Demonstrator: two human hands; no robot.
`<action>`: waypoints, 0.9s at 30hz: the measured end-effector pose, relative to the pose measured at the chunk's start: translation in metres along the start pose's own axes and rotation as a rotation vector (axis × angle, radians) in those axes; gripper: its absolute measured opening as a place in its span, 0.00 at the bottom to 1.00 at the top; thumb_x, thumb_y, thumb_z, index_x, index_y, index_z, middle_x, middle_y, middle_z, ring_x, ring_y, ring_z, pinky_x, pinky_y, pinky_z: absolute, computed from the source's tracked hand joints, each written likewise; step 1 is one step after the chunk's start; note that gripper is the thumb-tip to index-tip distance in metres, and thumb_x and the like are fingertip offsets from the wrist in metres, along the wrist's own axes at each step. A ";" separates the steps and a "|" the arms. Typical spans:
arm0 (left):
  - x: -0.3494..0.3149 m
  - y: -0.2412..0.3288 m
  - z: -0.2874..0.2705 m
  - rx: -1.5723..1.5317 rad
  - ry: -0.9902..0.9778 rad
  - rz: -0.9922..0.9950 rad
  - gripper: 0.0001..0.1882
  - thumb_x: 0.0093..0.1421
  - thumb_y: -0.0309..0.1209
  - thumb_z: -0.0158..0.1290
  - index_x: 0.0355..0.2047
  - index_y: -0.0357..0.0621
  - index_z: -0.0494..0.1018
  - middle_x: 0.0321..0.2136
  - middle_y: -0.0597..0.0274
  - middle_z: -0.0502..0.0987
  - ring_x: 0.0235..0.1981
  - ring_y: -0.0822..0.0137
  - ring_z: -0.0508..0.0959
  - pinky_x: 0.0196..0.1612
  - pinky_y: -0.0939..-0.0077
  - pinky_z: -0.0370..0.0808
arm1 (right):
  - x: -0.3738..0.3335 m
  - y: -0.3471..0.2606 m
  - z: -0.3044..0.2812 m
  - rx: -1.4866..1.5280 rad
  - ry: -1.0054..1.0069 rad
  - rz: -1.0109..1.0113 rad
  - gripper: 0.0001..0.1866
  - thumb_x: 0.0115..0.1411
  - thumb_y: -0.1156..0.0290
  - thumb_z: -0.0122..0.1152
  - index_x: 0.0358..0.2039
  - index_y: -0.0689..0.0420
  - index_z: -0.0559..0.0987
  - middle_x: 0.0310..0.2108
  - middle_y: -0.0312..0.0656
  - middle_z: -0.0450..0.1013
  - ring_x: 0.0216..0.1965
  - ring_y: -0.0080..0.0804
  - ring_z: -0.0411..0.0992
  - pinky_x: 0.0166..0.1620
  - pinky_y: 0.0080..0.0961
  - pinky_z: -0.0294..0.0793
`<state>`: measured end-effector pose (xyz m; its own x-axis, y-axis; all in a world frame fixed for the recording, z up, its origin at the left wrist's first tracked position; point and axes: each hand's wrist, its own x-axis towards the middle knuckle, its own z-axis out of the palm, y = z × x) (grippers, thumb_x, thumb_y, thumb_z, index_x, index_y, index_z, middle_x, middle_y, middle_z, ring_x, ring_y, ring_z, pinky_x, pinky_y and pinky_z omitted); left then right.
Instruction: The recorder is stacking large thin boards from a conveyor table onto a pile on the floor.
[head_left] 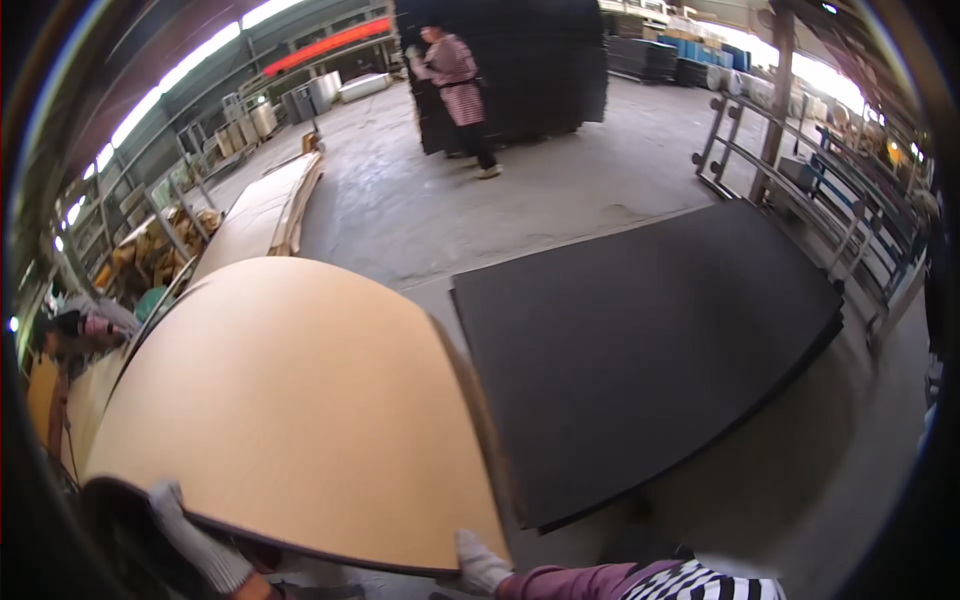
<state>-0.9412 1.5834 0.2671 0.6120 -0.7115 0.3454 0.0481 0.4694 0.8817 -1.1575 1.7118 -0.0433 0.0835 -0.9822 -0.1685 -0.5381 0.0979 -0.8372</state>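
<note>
A large flexible sheet [290,400], tan on top with a dark edge, bulges upward in front of me. My left hand [190,530], in a whitish glove, grips its near edge toward the left corner, fingertips on the tan face. At the near right corner my right hand [482,562], gloved too, is closed over the edge. The undersides of both grips are hidden by the sheet. Just right of it lies a stack of black sheets [650,350], which neither hand touches.
Beyond the tan sheet lies a pile of tan sheets [255,215]. A person [460,85] in a checked top stands by a tall black stack [540,70]. Metal racks [780,165] border the right; another person [95,320] shows at far left.
</note>
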 end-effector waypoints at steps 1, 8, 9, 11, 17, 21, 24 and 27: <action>-0.007 0.022 0.031 0.160 -0.272 0.122 0.12 0.65 0.39 0.47 0.33 0.43 0.70 0.33 0.67 0.67 0.38 0.73 0.68 0.45 0.73 0.67 | -0.009 0.000 -0.026 0.073 0.047 0.012 0.44 0.49 0.49 0.68 0.59 0.60 0.61 0.52 0.59 0.63 0.55 0.60 0.63 0.57 0.42 0.66; -0.352 0.040 0.491 0.293 -0.862 0.728 0.19 0.56 0.33 0.55 0.46 0.34 0.72 0.41 0.55 0.73 0.42 0.66 0.72 0.53 0.69 0.67 | -0.074 0.081 -0.248 0.661 0.038 0.274 0.41 0.47 0.47 0.68 0.54 0.60 0.64 0.40 0.55 0.74 0.42 0.54 0.75 0.43 0.42 0.75; -0.418 0.018 0.542 0.276 -0.922 1.057 0.14 0.56 0.35 0.56 0.40 0.39 0.76 0.38 0.48 0.74 0.37 0.61 0.75 0.50 0.65 0.70 | -0.082 0.103 -0.259 0.719 0.142 0.240 0.39 0.47 0.47 0.68 0.52 0.60 0.67 0.37 0.54 0.75 0.39 0.53 0.76 0.40 0.43 0.76; -0.535 -0.032 0.620 0.529 -0.792 1.955 0.11 0.56 0.34 0.55 0.36 0.42 0.78 0.25 0.51 0.75 0.26 0.53 0.77 0.37 0.56 0.76 | -0.105 0.123 -0.255 0.893 0.425 0.212 0.18 0.50 0.53 0.65 0.28 0.57 0.81 0.23 0.44 0.79 0.29 0.42 0.78 0.34 0.36 0.76; -0.839 -0.152 0.508 0.339 -2.111 0.777 0.32 0.53 0.45 0.55 0.54 0.37 0.68 0.46 0.41 0.73 0.43 0.47 0.78 0.47 0.55 0.76 | -0.172 0.217 -0.253 1.024 0.778 0.167 0.23 0.51 0.54 0.67 0.42 0.57 0.77 0.42 0.46 0.77 0.41 0.41 0.76 0.44 0.38 0.75; -0.639 -0.239 0.426 0.987 -1.851 0.082 0.45 0.43 0.39 0.67 0.61 0.41 0.61 0.59 0.48 0.62 0.63 0.49 0.61 0.61 0.59 0.66 | -0.218 0.296 -0.259 1.040 0.725 0.237 0.19 0.56 0.60 0.62 0.43 0.58 0.77 0.42 0.45 0.77 0.41 0.40 0.75 0.45 0.36 0.75; -0.443 -0.282 0.338 1.636 -1.292 0.642 0.39 0.47 0.40 0.61 0.59 0.41 0.64 0.55 0.50 0.66 0.61 0.50 0.62 0.64 0.61 0.61 | -0.229 0.312 -0.247 1.221 0.624 0.421 0.16 0.57 0.63 0.59 0.43 0.58 0.77 0.42 0.44 0.77 0.41 0.40 0.75 0.45 0.37 0.76; -0.301 -0.318 0.225 1.568 -1.098 0.431 0.28 0.59 0.46 0.54 0.50 0.34 0.71 0.45 0.52 0.74 0.46 0.60 0.73 0.51 0.64 0.69 | -0.214 0.330 -0.235 1.182 0.574 0.536 0.14 0.59 0.66 0.57 0.43 0.58 0.77 0.42 0.43 0.76 0.41 0.40 0.75 0.46 0.37 0.76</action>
<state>-1.3182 1.5306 -0.0444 -0.3135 -0.9482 0.0513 -0.9488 0.3107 -0.0561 -1.5501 1.9163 -0.1609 -0.4041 -0.6837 -0.6076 0.6363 0.2671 -0.7237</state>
